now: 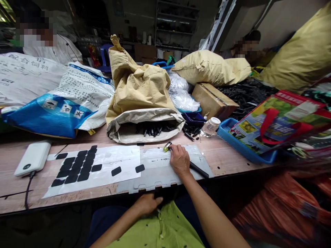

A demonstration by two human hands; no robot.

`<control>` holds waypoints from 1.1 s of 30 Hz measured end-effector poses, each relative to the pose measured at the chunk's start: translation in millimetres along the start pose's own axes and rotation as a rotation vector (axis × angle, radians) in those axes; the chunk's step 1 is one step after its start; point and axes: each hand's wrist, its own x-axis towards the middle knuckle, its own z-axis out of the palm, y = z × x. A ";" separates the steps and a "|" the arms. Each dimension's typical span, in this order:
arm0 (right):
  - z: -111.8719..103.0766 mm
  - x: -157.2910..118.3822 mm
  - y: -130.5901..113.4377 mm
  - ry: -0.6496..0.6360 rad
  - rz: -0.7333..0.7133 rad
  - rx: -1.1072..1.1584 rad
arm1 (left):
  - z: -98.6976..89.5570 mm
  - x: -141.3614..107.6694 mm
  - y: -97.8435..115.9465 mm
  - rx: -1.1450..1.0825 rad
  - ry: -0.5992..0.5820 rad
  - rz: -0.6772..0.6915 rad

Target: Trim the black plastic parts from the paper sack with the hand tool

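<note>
The right hand (179, 160) grasped the hammer (198, 169), whose long axis ran far-left to near-right through the grip, over the worktop's (227, 155) grey sheet (161, 177); the left hand (147, 204) was farther off, its hold indeterminable.

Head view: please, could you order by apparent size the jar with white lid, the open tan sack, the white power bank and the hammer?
1. Open tan sack
2. White power bank
3. Jar with white lid

Hammer: unsure, as the right hand partly covers it.
</note>
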 end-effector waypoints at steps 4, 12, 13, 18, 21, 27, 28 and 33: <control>0.9 0.1 0.3 0.001 0.000 -0.002 | -27.4 -26.2 44.5 0.004 -0.289 0.344; 0.7 0.0 1.4 0.007 -0.016 0.018 | -165.3 59.0 90.9 -0.046 1.035 0.165; 0.5 0.0 1.6 0.009 -0.018 0.025 | -178.2 72.0 89.2 0.017 1.107 0.109; 0.2 0.2 2.5 -0.002 -0.015 0.038 | -208.5 109.0 82.1 0.113 1.006 -0.085; 0.4 0.0 2.7 -0.008 -0.013 0.031 | -209.0 105.5 79.8 0.105 0.979 -0.084; 1.0 0.0 1.8 0.003 -0.004 0.031 | -171.7 61.5 59.9 -0.007 0.824 0.299; 1.1 0.1 1.6 0.004 -0.005 0.031 | -162.6 54.6 54.5 -0.012 0.754 0.354; 1.1 0.3 1.3 0.009 -0.011 0.027 | -133.4 42.5 31.7 0.090 0.632 0.454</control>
